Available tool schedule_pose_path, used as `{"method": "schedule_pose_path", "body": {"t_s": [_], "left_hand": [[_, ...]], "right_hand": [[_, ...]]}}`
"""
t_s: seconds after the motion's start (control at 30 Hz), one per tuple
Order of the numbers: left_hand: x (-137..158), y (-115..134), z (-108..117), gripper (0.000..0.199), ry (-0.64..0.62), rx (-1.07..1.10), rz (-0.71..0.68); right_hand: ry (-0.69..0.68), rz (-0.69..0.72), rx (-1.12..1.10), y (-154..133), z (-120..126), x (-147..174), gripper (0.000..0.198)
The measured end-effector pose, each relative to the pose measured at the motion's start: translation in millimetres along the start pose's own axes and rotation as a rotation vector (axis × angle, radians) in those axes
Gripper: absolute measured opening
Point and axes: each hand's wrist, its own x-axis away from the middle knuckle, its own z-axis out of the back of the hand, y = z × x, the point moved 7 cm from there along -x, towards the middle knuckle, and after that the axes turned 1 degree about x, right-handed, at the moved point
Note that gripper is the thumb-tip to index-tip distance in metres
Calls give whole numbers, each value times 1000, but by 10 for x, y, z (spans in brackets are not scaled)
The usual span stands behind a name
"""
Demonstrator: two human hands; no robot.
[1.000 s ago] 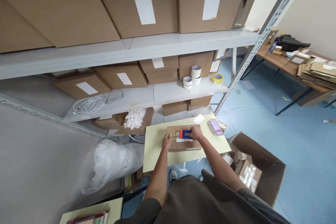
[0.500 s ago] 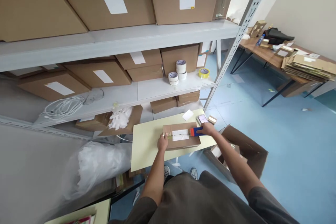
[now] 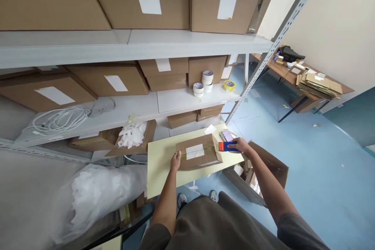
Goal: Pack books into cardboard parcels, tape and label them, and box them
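Note:
A brown cardboard box [image 3: 208, 152] with a white label [image 3: 195, 151] on top lies tilted to the right on a pale yellow tabletop [image 3: 159, 172]. My left hand [image 3: 175, 161] grips the box at its left end, thumb on the upper edge. In my right hand [image 3: 240, 145] is a flat blue tool with an orange-red end [image 3: 225, 146], whose exact kind I cannot make out. That end points left, close by the box's right end, where the flaps look partly raised. Behind the tool lies a phone [image 3: 226, 136], partly blurred out.
An open carton [image 3: 272, 168] with packaging scraps stands at the right of the tabletop. Shelves [image 3: 181, 103] ahead carry boxes, white tape rolls [image 3: 198, 89] and yellow tape [image 3: 229, 85]. A clear bag [image 3: 96, 187] bulges at the left. A wooden table [image 3: 345, 88] holds flattened cardboard.
The tool in my right hand has moved right, off the box's top to beside its right end. The box has turned slightly, and my left hand has shifted left with it. The view has shifted.

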Motion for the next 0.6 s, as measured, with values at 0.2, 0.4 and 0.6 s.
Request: {"method": "schedule_pose_path", "body": {"t_s": [0.2,0.4,0.6], "left_hand": [[-104,-419,583,55,38,20,129],[-18,-252,1170,47,115,134,-13],[185,110,1334,66,41,204,-160]], "right_hand": [[-30,117,51,-1464,-383,-27,52],[-72,160,281,-2863,-1011,38,49],[-87,131,357,-3445,-1348,128,47]]}}
